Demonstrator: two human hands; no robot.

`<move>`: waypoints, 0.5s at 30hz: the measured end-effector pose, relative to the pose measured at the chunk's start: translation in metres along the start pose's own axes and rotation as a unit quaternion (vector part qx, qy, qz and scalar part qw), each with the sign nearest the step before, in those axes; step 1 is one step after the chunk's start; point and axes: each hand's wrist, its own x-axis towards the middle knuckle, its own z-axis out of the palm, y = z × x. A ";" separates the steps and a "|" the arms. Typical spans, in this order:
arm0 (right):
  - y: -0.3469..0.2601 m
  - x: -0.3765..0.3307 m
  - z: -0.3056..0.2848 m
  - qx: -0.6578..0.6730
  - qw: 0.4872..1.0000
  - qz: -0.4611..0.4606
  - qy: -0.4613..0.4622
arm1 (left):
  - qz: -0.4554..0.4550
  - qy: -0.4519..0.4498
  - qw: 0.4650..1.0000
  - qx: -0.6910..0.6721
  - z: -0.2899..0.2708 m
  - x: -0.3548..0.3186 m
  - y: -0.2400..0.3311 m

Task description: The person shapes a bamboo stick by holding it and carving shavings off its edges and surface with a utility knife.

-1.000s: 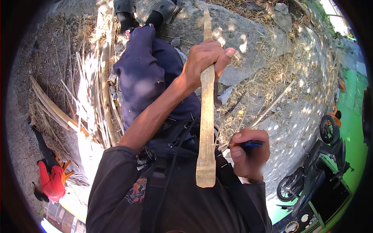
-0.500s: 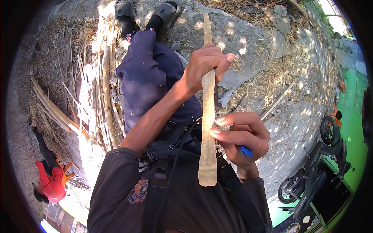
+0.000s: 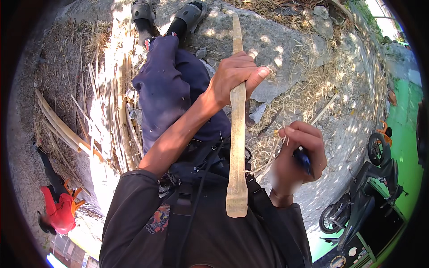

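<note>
A long, flat bamboo strip (image 3: pixel 237 147) runs lengthwise in front of my chest, pale, with a wider blunt end toward me and a narrower far end. My left hand (image 3: pixel 232 78) is wrapped round its upper part, thumb out to the right. Apart from the strip, to its right, my right hand (image 3: pixel 303 154) is curled with a slim blue object (image 3: pixel 303 161) tucked in its fingers; most of that object is hidden, so its kind is unclear. Thumb and forefinger come together near a tiny pale sliver. The palm side is blurred.
Split bamboo lengths (image 3: pixel 121 98) lie heaped left of my legs, with curved pieces (image 3: pixel 62 123) farther left. Dry shavings (image 3: pixel 304 85) litter the stony ground. A person in red (image 3: pixel 60 207) is at the lower left; a motorcycle (image 3: pixel 364 201) stands by the green wall at right.
My right hand has left the strip's edge and moved to the right, its fingers turning upward. The strip has shifted very slightly left in my left hand.
</note>
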 end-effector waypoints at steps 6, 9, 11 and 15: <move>0.063 0.018 -0.023 -0.144 0.975 0.091 -0.141 | -0.003 -0.005 1.000 0.021 -0.002 0.002 -0.001; 0.063 0.019 -0.028 -0.197 0.968 0.118 -0.106 | -0.004 0.002 1.000 0.027 -0.002 -0.002 -0.003; 0.033 0.015 -0.031 -0.145 0.960 0.215 -0.111 | -0.006 0.011 0.999 0.030 -0.001 -0.001 -0.003; 0.001 -0.009 -0.044 0.286 0.898 0.250 -0.222 | 0.008 0.048 0.998 0.027 0.007 0.002 -0.003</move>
